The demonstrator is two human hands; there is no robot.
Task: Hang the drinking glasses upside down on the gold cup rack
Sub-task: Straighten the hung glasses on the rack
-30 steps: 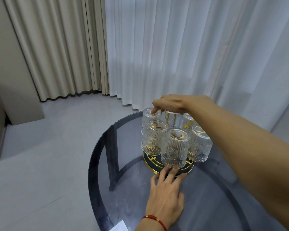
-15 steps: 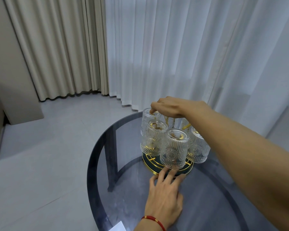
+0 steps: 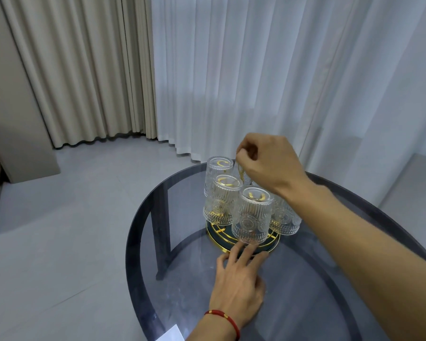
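Note:
Several clear ribbed glasses hang upside down on the gold cup rack (image 3: 228, 247), which stands on a round smoked-glass table (image 3: 143, 217). The nearest glass (image 3: 252, 217) faces me, another glass (image 3: 220, 203) sits to its left, and a third glass (image 3: 218, 172) is behind that. My forearm partly hides a right-side glass (image 3: 284, 220). My right hand (image 3: 268, 163) hovers over the rack's centre, fingers pinched on the gold wire handle at the top. My left hand (image 3: 236, 284) lies flat on the table, fingertips touching the rack's base rim.
A white slip of paper (image 3: 171, 335) lies at the table's near edge. Sheer white curtains (image 3: 256, 70) hang close behind the table, with beige curtains (image 3: 84, 70) to the left. Grey floor lies left of the table, whose dark frame shows through the glass.
My right hand has lifted off the top of the back-left glass and moved right to the rack's centre handle, where it pinched shut. My left hand stays at the base.

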